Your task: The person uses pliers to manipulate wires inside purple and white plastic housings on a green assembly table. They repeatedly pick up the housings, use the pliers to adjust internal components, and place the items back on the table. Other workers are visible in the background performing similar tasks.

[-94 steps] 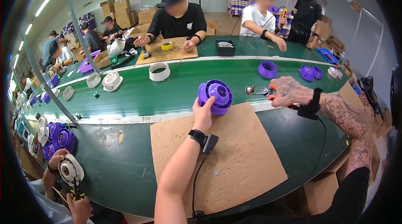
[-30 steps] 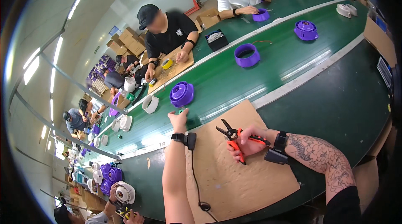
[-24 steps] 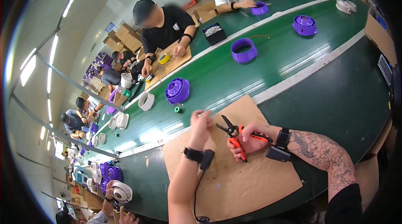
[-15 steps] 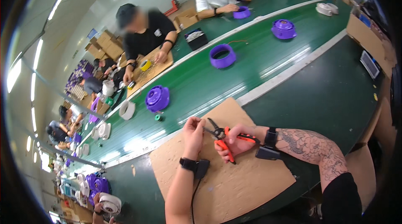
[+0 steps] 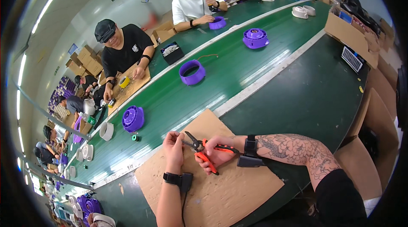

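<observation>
My right hand (image 5: 218,153) is wrapped round the handles of wire strippers (image 5: 196,145), which have dark jaws and red-and-black grips. Their handles and jaws are spread apart. Right beside the jaws, the fingers of my left hand (image 5: 173,148) are pinched together. Whatever sits between those fingertips is too small to make out. Both hands are above a brown cardboard sheet (image 5: 221,197) lying on the dark green table.
Beyond the cardboard runs a green conveyor belt (image 5: 170,104) with a light metal edge. It carries a purple ring (image 5: 192,73), purple round housings (image 5: 133,118), a white ring (image 5: 106,131) and a small green spool (image 5: 135,138). Co-workers sit across it. An open carton (image 5: 350,36) stands at right.
The view has shifted, so the surroundings and both hands appear further left. My right hand still grips the wire strippers, and my left fingers remain pinched beside the jaws.
</observation>
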### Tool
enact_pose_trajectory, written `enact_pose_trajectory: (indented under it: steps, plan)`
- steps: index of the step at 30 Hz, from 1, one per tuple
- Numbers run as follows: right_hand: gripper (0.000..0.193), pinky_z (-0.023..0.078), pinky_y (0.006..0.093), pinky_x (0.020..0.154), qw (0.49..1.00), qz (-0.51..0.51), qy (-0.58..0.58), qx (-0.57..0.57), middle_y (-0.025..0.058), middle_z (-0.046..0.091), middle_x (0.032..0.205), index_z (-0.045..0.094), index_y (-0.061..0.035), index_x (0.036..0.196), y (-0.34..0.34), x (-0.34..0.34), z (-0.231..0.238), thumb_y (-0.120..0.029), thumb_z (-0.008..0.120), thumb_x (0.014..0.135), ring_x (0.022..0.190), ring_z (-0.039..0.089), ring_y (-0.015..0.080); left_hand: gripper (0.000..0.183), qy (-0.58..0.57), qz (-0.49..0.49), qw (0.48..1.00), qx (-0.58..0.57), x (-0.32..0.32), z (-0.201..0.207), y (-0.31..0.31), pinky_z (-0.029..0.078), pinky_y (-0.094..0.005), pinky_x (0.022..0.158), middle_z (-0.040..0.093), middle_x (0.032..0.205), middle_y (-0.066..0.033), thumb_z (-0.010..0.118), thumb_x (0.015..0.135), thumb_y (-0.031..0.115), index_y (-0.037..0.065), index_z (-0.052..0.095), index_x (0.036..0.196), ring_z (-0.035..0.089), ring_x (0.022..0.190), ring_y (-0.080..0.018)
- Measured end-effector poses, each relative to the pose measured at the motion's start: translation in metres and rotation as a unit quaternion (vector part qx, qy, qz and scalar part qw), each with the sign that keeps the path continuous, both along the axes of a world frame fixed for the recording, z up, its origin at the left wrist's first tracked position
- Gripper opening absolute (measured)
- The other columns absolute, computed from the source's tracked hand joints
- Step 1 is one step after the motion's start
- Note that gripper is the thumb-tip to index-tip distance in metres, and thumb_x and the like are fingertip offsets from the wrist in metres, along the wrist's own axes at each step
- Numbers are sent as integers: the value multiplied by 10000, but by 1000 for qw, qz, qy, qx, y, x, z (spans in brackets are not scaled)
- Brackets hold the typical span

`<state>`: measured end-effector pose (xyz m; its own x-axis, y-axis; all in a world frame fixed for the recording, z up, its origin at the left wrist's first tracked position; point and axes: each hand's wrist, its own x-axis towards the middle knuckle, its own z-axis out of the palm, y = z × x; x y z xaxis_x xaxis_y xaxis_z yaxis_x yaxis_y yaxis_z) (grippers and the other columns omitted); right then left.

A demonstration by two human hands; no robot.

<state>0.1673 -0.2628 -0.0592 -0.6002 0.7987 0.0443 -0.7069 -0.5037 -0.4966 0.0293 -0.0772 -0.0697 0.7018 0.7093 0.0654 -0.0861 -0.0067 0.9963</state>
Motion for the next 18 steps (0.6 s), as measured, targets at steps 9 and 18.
enact_pose_trajectory:
  steps: [9, 18]
  plan:
    - [281, 495, 361, 844, 974, -87, -198, 71, 64, 607, 897, 589, -45, 1008, -11, 0, 32, -207, 585, 779, 884, 630, 230, 106, -29, -11, 999, -23, -3, -8, 9, 432, -212, 589, 591, 818, 41, 710, 976, 64, 85, 608, 955, 538, 684, -47]
    - [556, 545, 421, 860, 545, -299, -780, 73, 96, 659, 1020, 625, -38, 1180, -15, 105, 95, -320, 804, 736, 992, 671, 253, 121, -31, -26, 998, -42, -6, -4, 5, 451, -220, 605, 607, 816, 22, 720, 968, 83, 71, 600, 951, 559, 690, -63]
